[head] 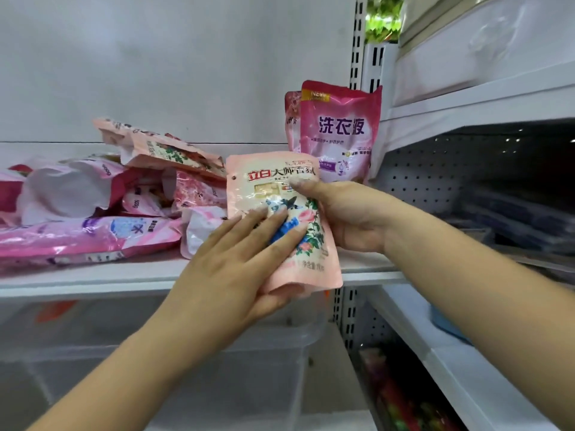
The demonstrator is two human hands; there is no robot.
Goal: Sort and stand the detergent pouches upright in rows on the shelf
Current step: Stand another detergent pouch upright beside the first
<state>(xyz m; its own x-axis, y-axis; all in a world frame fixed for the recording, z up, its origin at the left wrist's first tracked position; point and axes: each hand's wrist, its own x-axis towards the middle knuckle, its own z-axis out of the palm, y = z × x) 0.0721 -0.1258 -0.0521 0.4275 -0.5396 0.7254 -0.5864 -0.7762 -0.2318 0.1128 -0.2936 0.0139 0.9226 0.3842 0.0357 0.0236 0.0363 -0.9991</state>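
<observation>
A pale pink flowered pouch [258, 188] is held upright in front of the white shelf's [124, 276] front edge. My left hand [236, 262] grips its lower part, fingers spread across its face. My right hand [345, 213] holds its right edge, thumb on the front. Behind it, two darker pink pouches [340, 132] stand upright at the shelf's right end. To the left, several pink and white pouches [93, 213] lie in a jumbled heap.
A slotted upright post [357, 42] and perforated panel [420, 175] bound the shelf on the right. Another white shelf unit [482, 101] runs along the right side. A clear plastic bin [249, 368] sits below the shelf.
</observation>
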